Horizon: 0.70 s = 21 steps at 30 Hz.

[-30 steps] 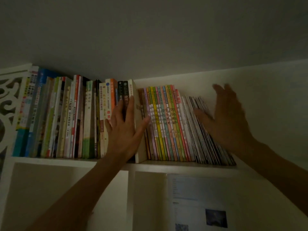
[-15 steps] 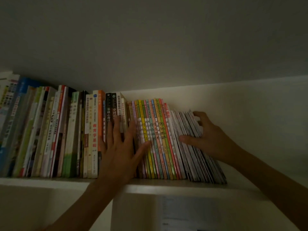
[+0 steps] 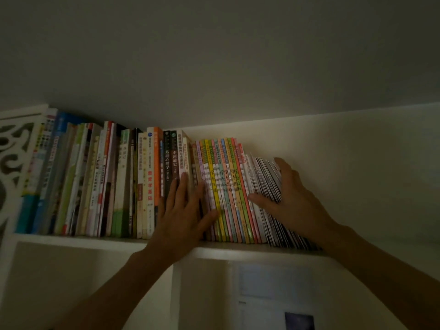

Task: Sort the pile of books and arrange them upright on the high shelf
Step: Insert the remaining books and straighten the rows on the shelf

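Your row of books (image 3: 133, 184) is filling the high shelf (image 3: 71, 239) from the fretwork panel (image 3: 14, 163) to the thin booklets (image 3: 266, 186), leaving you open shelf to their right; the ceiling (image 3: 214, 55) is crowding the tallest spines.

Both arms raised; left hand (image 3: 183, 210) flat, fingers straight; right hand (image 3: 289, 198) cupped.
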Each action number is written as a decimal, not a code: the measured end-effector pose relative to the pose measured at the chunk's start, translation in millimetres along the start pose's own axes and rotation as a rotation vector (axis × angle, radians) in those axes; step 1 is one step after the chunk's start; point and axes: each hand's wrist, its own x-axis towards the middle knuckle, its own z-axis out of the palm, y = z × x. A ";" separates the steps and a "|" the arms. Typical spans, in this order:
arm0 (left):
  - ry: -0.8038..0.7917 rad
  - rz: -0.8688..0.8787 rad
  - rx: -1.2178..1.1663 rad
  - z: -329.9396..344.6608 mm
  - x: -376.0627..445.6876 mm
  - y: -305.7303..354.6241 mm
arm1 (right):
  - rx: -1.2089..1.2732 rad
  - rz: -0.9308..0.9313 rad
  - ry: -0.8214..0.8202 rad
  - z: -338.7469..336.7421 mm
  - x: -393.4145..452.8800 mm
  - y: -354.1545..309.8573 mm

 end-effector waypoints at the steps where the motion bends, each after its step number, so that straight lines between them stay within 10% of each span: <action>1: 0.021 0.032 -0.039 -3.9 -5.8 3.3 | 0.007 0.026 -0.023 -0.1 -2.7 0.0; 21: 0.005 0.076 -0.256 -11.9 -37.2 56.8 | -0.078 0.025 -0.074 1.2 -1.4 4.9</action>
